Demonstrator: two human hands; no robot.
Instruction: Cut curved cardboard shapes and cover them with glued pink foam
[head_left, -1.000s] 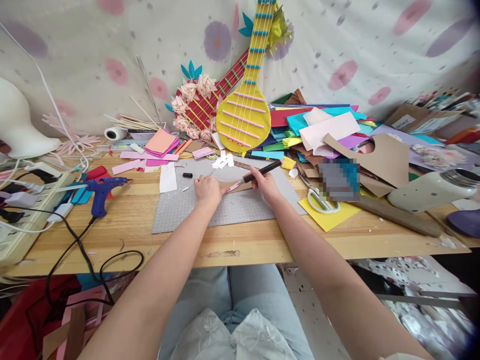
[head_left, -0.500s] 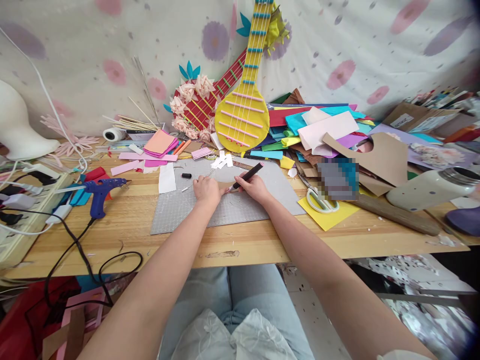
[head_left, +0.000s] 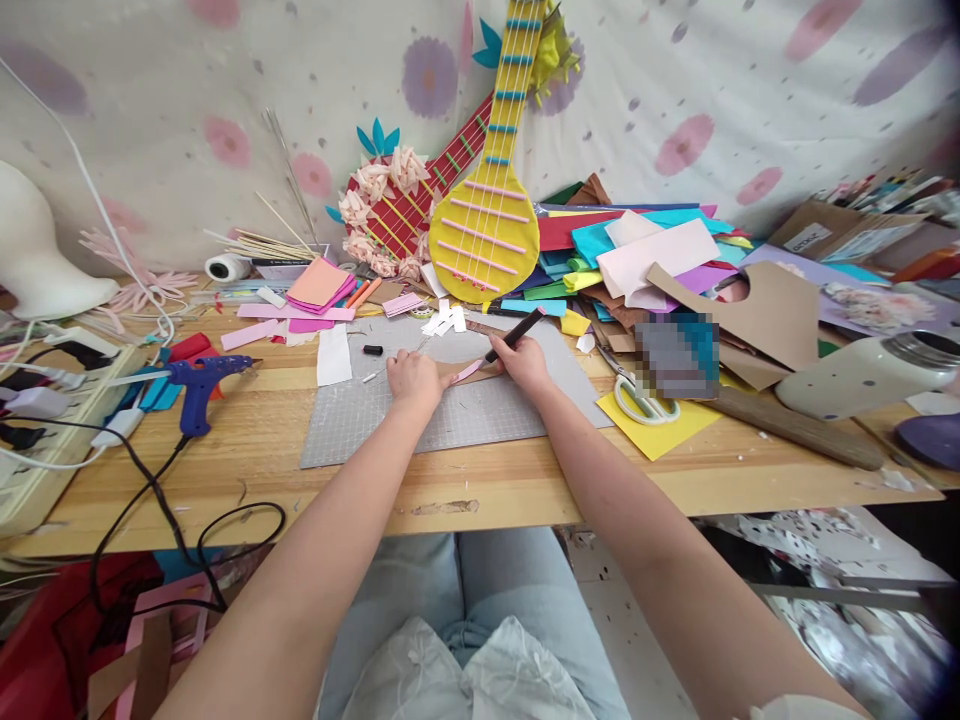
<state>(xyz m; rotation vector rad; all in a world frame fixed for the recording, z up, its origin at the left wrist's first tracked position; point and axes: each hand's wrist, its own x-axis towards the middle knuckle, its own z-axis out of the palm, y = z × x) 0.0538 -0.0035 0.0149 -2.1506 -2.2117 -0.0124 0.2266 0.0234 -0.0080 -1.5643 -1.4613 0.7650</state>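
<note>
On a grey cutting mat (head_left: pixel 457 415) my left hand (head_left: pixel 413 380) presses down a brown cardboard piece (head_left: pixel 459 368) with a thin pink strip (head_left: pixel 468 372) lying on it. Its fingers are curled onto the cardboard. My right hand (head_left: pixel 524 364) is closed round a black marker pen (head_left: pixel 514 335), whose tip rests on the cardboard near the pink strip. The pen's black cap (head_left: pixel 373 350) lies on the mat to the left.
A blue glue gun (head_left: pixel 201 384) with black cable lies at left. White-handled scissors (head_left: pixel 637 397) rest on yellow paper (head_left: pixel 658 427) at right, beside a white jar (head_left: pixel 862 375). Yellow (head_left: pixel 487 215) and red paper guitars lean on the wall; coloured paper (head_left: pixel 637 255) piles behind.
My right hand slid the marker left toward my left hand, then back right along the cardboard edge. My left hand stayed pressing the cardboard.
</note>
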